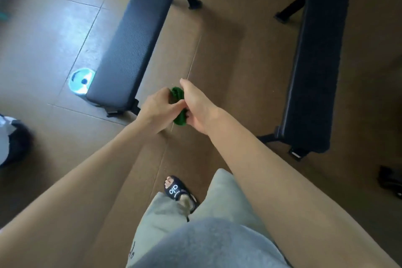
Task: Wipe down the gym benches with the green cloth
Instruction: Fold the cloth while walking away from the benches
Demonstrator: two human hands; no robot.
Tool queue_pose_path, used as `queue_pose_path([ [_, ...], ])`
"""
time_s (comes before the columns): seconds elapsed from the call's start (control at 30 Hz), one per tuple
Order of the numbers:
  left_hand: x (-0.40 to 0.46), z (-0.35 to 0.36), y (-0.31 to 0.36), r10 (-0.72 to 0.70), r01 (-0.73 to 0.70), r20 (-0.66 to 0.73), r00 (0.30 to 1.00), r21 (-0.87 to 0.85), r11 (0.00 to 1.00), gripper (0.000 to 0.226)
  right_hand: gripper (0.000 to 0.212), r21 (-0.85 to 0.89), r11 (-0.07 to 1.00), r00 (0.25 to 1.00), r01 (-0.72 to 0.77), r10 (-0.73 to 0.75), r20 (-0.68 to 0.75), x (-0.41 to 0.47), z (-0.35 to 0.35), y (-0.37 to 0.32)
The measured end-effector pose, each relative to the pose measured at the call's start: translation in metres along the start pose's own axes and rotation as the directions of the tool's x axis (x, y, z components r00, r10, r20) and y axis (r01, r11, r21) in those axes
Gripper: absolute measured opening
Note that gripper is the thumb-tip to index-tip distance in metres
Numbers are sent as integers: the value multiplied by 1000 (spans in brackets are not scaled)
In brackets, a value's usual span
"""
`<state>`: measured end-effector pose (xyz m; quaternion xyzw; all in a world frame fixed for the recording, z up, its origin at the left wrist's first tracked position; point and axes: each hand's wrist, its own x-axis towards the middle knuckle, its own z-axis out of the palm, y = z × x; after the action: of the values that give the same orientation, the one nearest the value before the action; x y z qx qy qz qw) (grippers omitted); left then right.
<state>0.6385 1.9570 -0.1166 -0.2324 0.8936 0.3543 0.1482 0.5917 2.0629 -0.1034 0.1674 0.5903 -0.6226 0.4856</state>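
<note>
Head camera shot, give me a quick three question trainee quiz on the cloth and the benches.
1. True or false: the green cloth lies flat on the left bench.
2. What holds the cloth? A) left hand only B) both hands C) right hand only
3. How many benches show, counting the right bench?

Key: 1 false, it is bunched between the hands above the floor. 2 B. 3 two.

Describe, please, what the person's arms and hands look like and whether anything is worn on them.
Both arms are bare to the frame's edge: no sleeves, watch, rings or gloves show on the left hand or right hand.
</note>
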Motion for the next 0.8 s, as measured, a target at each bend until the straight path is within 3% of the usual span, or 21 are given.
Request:
queue_pose_path([
  [0.17,45,-67,-33,-2,0,18,1000,113,994,17,47,81,997,999,11,-8,-43,34,69,-16],
  [0.3,91,-109,-53,19,-18,-10,1000,133,991,17,33,-3,999,989,46,-46,-140,80,92,-39],
  [0.37,114,-132,-67,-27,27,-14,1000,11,1000,17,30,-101,993,979,60,-78,-190,111,102,-49],
  [0.47,143,-167,-86,-126,147,90,988,-289,946,13,36,-144,986,961,79,-114,-251,148,122,-56],
  [0.6,173,-216,-111,-228,297,193,954,-526,797,10,65,141,989,990,35,-14,-142,178,163,-69],
  [0.63,180,-229,-118,-242,330,226,943,-565,756,8,58,248,969,995,15,10,-99,183,174,-73],
  [0.7,194,-255,-135,-230,371,300,926,-609,701,32,41,387,922,998,-6,28,-51,197,197,-77],
  [0.8,222,-297,-168,-192,359,320,928,-625,693,38,62,483,875,999,-2,17,-28,227,244,-80],
])
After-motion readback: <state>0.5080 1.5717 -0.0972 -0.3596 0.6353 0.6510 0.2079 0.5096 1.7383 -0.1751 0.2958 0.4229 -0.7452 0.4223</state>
